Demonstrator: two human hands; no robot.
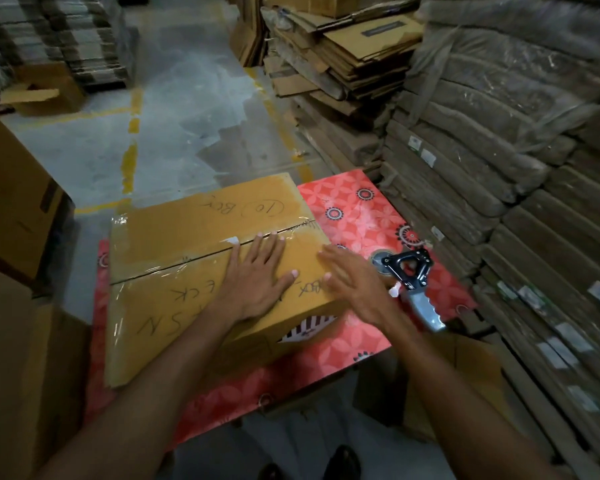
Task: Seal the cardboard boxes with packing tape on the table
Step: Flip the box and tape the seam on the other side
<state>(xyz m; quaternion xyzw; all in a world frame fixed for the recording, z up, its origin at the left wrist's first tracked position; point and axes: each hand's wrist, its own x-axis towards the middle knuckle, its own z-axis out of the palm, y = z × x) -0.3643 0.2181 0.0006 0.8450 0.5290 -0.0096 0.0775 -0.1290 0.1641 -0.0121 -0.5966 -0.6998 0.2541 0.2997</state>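
Left hand (257,278) presses flat, fingers spread, on the cardboard box (174,271), right hand (354,282) open and empty at its right edge; on the table (361,216), the box seems stiff, tape-slick, best gripped by its sides.

Left hand (257,277): palm down and laid flat, wrist in line with the arm.
Left fingers (262,249): straight and spread, pointing away from the body, thumb splayed out to the right.
Left forearm (174,362): bare, reaching in from the lower left and slanting rightward.
Right hand (354,284): palm down, just beside the left hand and apart from it; blurred.
Right fingers (338,263): extended, loosely together, pointing forward and leftward, gripping nothing.
Right forearm (433,372): bare, coming in from the lower right and slanting leftward.
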